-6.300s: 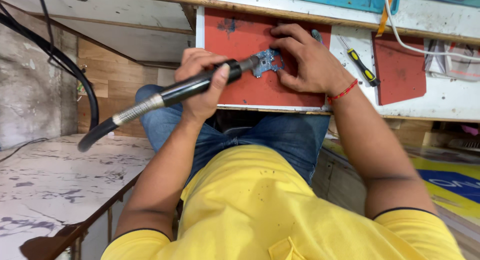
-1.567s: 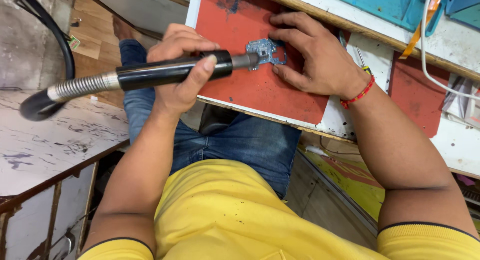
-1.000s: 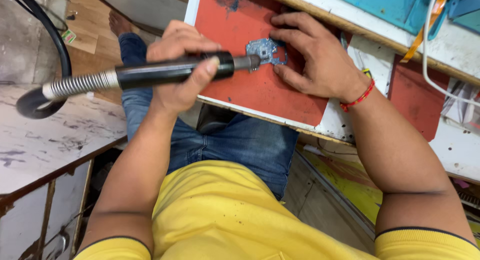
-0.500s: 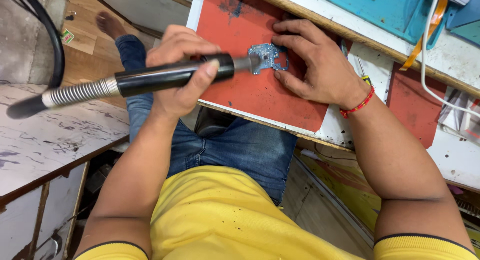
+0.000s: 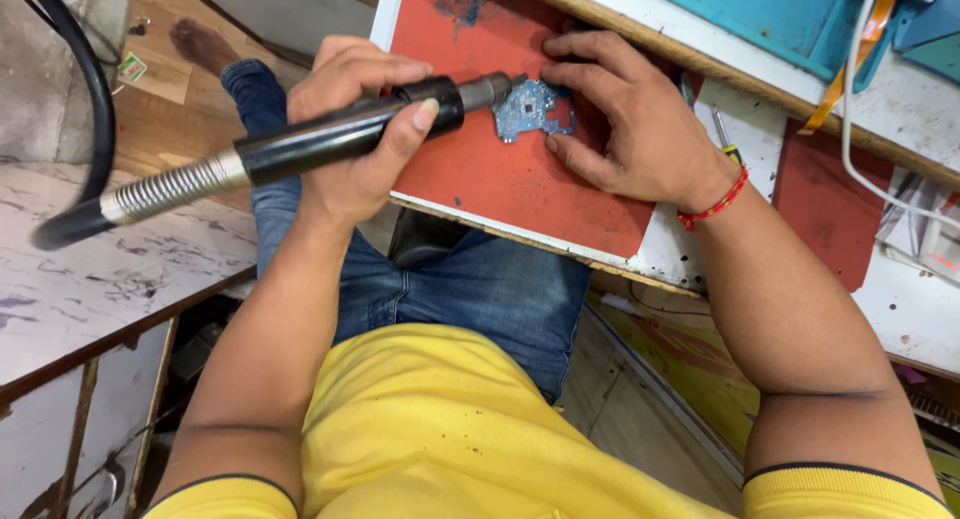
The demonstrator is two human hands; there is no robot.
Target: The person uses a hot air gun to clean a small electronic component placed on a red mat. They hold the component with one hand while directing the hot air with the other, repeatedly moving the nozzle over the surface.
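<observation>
My left hand (image 5: 345, 139) grips a black hot-air wand (image 5: 340, 134) with a metal nozzle at its right end and a silver spring-wrapped hose trailing left. The nozzle tip hovers just over the upper left corner of a small blue circuit board (image 5: 532, 109). That board lies flat on a red mat (image 5: 500, 179). My right hand (image 5: 620, 119) rests on the mat, its fingers pressing around the right and top edges of the board and covering part of it. A red thread bracelet circles the right wrist.
The mat sits on a white bench (image 5: 670, 244) with a wooden front edge. A second red mat (image 5: 830, 209) lies to the right, a screwdriver (image 5: 722, 139) between them. A teal tray (image 5: 760, 9) and white cable (image 5: 850, 89) lie behind. A marbled counter (image 5: 90, 289) stands at left.
The wand's nozzle has tilted upward and shifted toward the board's upper left corner. The right hand stays on the board. The view has shifted slightly.
</observation>
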